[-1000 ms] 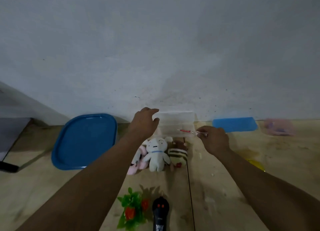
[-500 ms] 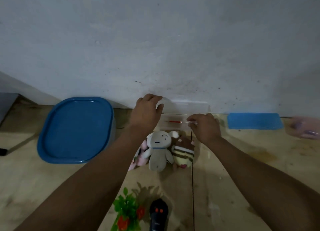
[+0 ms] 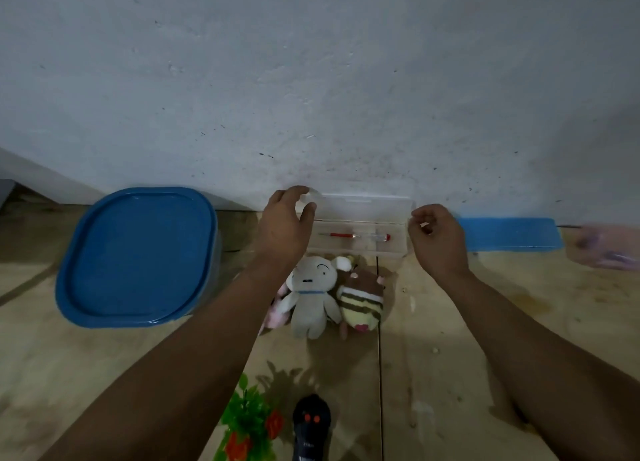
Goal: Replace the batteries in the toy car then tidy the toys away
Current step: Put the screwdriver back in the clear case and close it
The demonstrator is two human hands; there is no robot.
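While my left hand (image 3: pixel 284 225) grips lid of clear plastic case (image 3: pixel 360 230) at twelve o'clock, red-handled screwdriver (image 3: pixel 353 236) lies inside; right hand (image 3: pixel 437 239) loosely curled, empty. Tidying step; next, shut lid.

A home floor: plush toys (image 3: pixel 322 294) against a bare plastered wall (image 3: pixel 311 79).

— How many soft toys sit by the wall?

— Three: a white plush (image 3: pixel 311 296), a striped brown-and-yellow plush (image 3: pixel 362 299) and a pink plush (image 3: pixel 277 313) (mostly hidden behind an arm).

— And the rest?

— One clear case (image 3: pixel 363 225) holding one red screwdriver (image 3: pixel 353 236), two blue lids, a large lid (image 3: pixel 135 256) and a flat lid (image 3: pixel 509 233), one green plastic plant (image 3: pixel 247 426), one black remote (image 3: pixel 311 426), two hands.
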